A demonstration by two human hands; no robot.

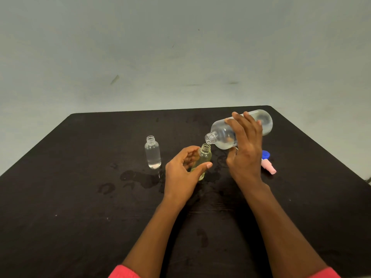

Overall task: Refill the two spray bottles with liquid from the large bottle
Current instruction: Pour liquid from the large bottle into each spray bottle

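Right hand (246, 145), fingers clamped round the large bottle (220, 135), which is tipped with its open mouth just above the neck of a yellowish spray bottle (205, 155). Left hand (180, 177) grips that bottle, thumb and fingers curled round it, on the dark worktop (80, 177). Any stream is too faint to tell. Second spray bottle (153, 153) stands upright to the left, uncapped, with clear liquid inside. Blue cap (266, 154) and what looks like a pink spray head (269, 167) lie right of the right hand.

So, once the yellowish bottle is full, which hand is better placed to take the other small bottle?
Probably the left hand. The clear small bottle stands just left of it, while the right hand grips the tilted large bottle farther away. It must first let go of the yellowish bottle.
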